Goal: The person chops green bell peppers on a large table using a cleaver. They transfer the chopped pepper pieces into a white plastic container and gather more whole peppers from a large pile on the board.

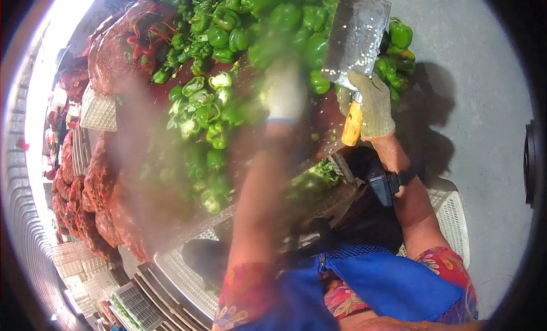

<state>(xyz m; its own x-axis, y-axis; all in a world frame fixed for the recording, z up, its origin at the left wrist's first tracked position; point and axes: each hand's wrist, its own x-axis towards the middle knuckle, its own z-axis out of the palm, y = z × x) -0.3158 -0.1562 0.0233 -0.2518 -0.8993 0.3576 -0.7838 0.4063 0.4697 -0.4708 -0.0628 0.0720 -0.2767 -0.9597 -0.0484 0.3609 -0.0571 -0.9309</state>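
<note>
My right hand (378,106), in a pale knit glove, grips a cleaver (359,36) at the base of its yellow wooden handle. Small pale seeds cling to the broad blade, which points away from me. My left hand (285,89), gloved in white, stretches out over the red tabletop (245,153) to a heap of whole green bell peppers (226,21). Motion blur and a smear on the view hide its fingers; whether they hold a pepper cannot be told. Left of that arm lie cut, opened peppers (207,106).
Red mesh sacks (124,49) stand at the left, with more sacks (79,194) behind. A crate with green scraps (322,173) sits below the table edge near my lap. White plastic crates (448,220) stand beside me, and wooden slats (158,297) lie at the lower left.
</note>
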